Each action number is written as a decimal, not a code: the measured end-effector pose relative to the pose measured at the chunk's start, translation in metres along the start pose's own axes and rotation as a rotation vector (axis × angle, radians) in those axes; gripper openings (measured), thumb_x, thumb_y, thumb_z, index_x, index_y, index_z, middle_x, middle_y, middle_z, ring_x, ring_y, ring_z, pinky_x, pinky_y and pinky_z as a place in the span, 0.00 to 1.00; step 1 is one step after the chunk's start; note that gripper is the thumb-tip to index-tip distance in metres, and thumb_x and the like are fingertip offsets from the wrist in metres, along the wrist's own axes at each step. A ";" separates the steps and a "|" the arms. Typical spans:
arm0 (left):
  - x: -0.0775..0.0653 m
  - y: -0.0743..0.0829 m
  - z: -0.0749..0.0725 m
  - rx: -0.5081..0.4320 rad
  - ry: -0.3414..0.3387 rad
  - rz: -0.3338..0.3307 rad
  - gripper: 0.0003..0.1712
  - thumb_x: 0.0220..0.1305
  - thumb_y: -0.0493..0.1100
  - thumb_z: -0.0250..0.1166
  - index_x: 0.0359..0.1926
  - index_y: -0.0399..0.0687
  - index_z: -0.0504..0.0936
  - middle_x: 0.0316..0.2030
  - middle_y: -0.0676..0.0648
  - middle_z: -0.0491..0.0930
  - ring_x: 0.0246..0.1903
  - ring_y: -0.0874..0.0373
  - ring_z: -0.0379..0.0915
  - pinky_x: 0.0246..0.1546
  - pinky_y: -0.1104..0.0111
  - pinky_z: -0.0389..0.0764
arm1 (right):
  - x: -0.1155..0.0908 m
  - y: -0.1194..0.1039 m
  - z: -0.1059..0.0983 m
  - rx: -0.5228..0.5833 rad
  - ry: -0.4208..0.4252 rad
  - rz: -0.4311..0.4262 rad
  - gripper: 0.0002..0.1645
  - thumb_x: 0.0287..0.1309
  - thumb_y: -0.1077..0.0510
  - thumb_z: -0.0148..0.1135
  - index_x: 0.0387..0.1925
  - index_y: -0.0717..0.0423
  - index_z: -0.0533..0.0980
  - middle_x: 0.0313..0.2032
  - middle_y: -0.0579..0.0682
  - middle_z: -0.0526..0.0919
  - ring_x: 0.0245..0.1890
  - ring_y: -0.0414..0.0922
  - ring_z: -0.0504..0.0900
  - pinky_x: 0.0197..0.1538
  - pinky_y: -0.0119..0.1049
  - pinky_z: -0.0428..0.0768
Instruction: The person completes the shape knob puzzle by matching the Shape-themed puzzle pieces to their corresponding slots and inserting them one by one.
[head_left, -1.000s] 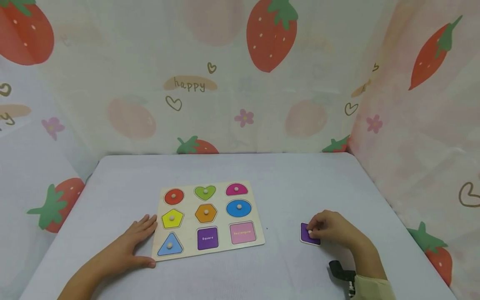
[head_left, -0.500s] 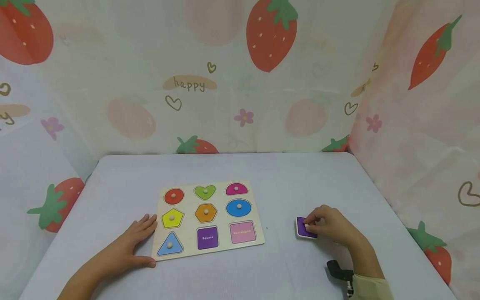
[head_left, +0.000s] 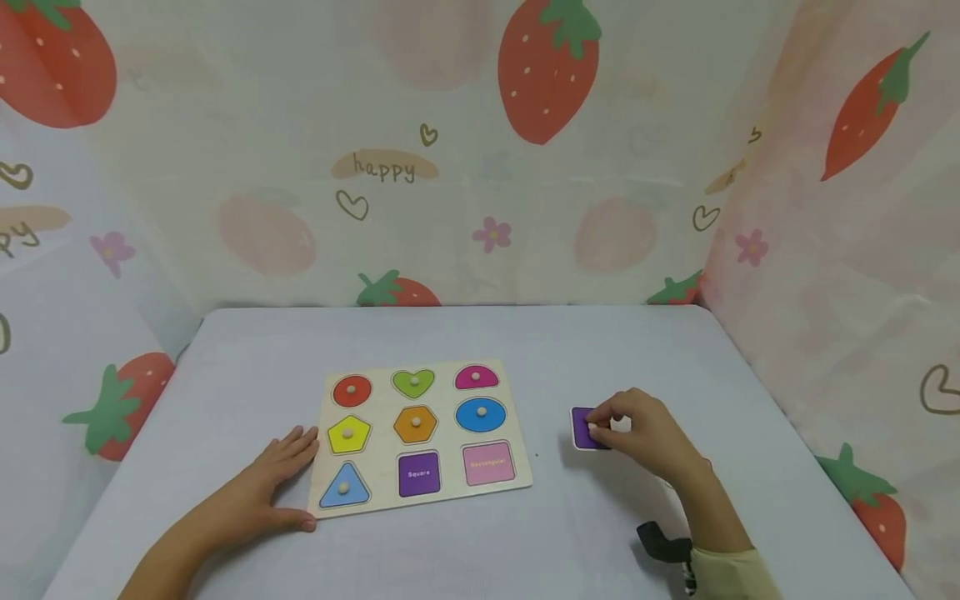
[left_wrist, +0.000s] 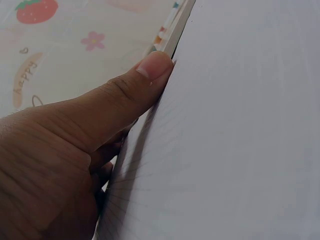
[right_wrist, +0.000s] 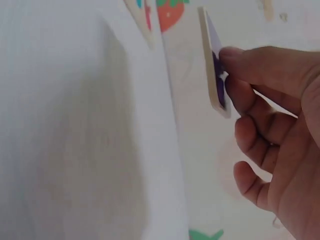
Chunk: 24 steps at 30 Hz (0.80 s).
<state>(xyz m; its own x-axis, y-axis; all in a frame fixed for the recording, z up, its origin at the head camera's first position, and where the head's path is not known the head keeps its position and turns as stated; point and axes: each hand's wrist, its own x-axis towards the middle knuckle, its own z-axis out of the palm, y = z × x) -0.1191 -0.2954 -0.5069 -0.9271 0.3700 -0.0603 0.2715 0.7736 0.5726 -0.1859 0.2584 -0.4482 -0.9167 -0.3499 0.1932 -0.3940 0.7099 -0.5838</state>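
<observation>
My right hand (head_left: 648, 437) pinches the small knob of a purple square puzzle piece (head_left: 581, 428) between thumb and index finger. In the right wrist view the piece (right_wrist: 212, 65) hangs above the table, its pale wooden edge showing. To its left lies the wooden puzzle board (head_left: 379, 493), where knobbed shapes fill most places. Its purple recess (head_left: 419, 474) reads "Square" and its pink recess (head_left: 489, 463) "Rectangular"; neither holds a piece. My left hand (head_left: 255, 492) rests at the board's left edge with fingers spread, the thumb (left_wrist: 155, 65) touching the corner.
A white cloth covers the table (head_left: 450, 550). Strawberry-printed curtains (head_left: 450, 225) stand behind it and along both sides. A black wrist mount (head_left: 663, 543) is on the right forearm, near a light sleeve (head_left: 731, 573).
My right hand has lifted the purple square piece off the table and moved it left and away from me, towards the board. The left hand and the board stay in place.
</observation>
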 end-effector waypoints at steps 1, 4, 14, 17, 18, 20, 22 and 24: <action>0.000 0.000 0.000 0.000 0.001 0.001 0.69 0.42 0.74 0.76 0.77 0.42 0.62 0.80 0.44 0.54 0.80 0.39 0.39 0.65 0.91 0.23 | 0.001 -0.003 0.000 0.004 -0.002 0.001 0.08 0.57 0.59 0.76 0.36 0.41 0.87 0.33 0.35 0.83 0.41 0.46 0.78 0.44 0.43 0.77; 0.001 -0.001 0.001 0.000 0.000 0.007 0.69 0.42 0.73 0.76 0.77 0.41 0.62 0.80 0.43 0.54 0.80 0.38 0.39 0.66 0.91 0.23 | 0.007 -0.013 0.001 0.009 -0.016 0.005 0.08 0.57 0.58 0.76 0.36 0.41 0.87 0.32 0.36 0.83 0.41 0.46 0.77 0.44 0.40 0.76; 0.000 0.000 0.000 -0.007 0.003 0.009 0.68 0.42 0.72 0.77 0.77 0.40 0.62 0.80 0.42 0.54 0.80 0.37 0.40 0.67 0.89 0.22 | 0.034 -0.050 0.007 0.002 -0.064 -0.012 0.05 0.58 0.57 0.75 0.37 0.44 0.88 0.31 0.37 0.82 0.43 0.50 0.78 0.44 0.40 0.75; -0.001 -0.001 -0.001 -0.001 0.003 0.015 0.68 0.43 0.73 0.76 0.77 0.40 0.62 0.80 0.42 0.54 0.80 0.37 0.40 0.66 0.90 0.22 | 0.041 -0.062 0.010 0.000 -0.078 -0.004 0.05 0.58 0.56 0.75 0.37 0.45 0.89 0.32 0.38 0.83 0.44 0.50 0.78 0.45 0.40 0.76; -0.001 -0.001 -0.001 0.001 0.003 0.018 0.68 0.43 0.73 0.76 0.77 0.40 0.62 0.80 0.42 0.54 0.80 0.37 0.40 0.66 0.90 0.22 | 0.043 -0.065 0.011 0.002 -0.082 -0.003 0.05 0.59 0.56 0.75 0.38 0.46 0.89 0.32 0.38 0.83 0.44 0.51 0.78 0.45 0.41 0.77; -0.001 -0.001 0.000 0.005 0.003 0.022 0.68 0.43 0.73 0.76 0.77 0.41 0.62 0.80 0.42 0.54 0.80 0.37 0.40 0.66 0.90 0.23 | 0.047 -0.072 0.013 0.005 -0.091 -0.003 0.05 0.59 0.55 0.75 0.38 0.47 0.89 0.32 0.38 0.83 0.45 0.52 0.79 0.46 0.42 0.78; -0.001 -0.002 0.000 0.009 0.001 0.021 0.68 0.44 0.73 0.75 0.77 0.41 0.62 0.80 0.43 0.54 0.80 0.37 0.40 0.66 0.90 0.23 | 0.051 -0.078 0.016 0.010 -0.097 -0.003 0.06 0.59 0.55 0.76 0.39 0.47 0.89 0.32 0.38 0.84 0.46 0.53 0.79 0.46 0.43 0.80; -0.001 -0.002 0.001 0.010 0.000 0.022 0.68 0.44 0.73 0.75 0.78 0.42 0.62 0.80 0.44 0.54 0.80 0.38 0.40 0.66 0.90 0.23 | 0.055 -0.083 0.019 0.022 -0.106 -0.010 0.06 0.59 0.55 0.75 0.39 0.48 0.89 0.32 0.38 0.84 0.46 0.53 0.79 0.47 0.44 0.80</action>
<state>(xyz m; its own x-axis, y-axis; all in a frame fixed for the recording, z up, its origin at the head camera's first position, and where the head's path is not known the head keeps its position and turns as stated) -0.1181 -0.2966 -0.5085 -0.9208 0.3870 -0.0483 0.2942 0.7705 0.5655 -0.2022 0.1690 -0.4041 -0.9001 -0.4201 0.1152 -0.4001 0.6927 -0.6000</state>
